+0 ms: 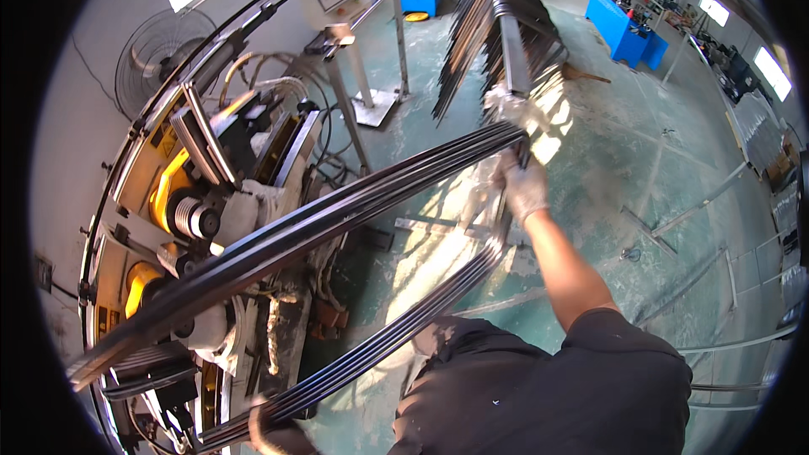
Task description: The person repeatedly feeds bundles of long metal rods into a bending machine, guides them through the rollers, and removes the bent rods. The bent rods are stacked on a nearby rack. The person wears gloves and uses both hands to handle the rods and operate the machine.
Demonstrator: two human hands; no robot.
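A bundle of long dark metal bars (337,206) runs from the lower left up to the middle of the view. A second run of the bars (396,320) lies below it, and the two come together near my right hand. My right hand (524,188), in a pale glove, is closed around the bars at this far end. At the lower left my left hand (268,434) is partly blurred and cut by the rim. Its fingers curl over the lower run of bars. Behind my right hand, a pale wrapped part of a rack beam (512,50) shows.
Many dark bent bars (468,38) hang over the rack beam ahead. A machine with yellow parts (173,190) stands close on the left, by a large fan (156,59). Blue cabinets (619,25) stand farther off. A metal floor frame (649,232) lies to the right.
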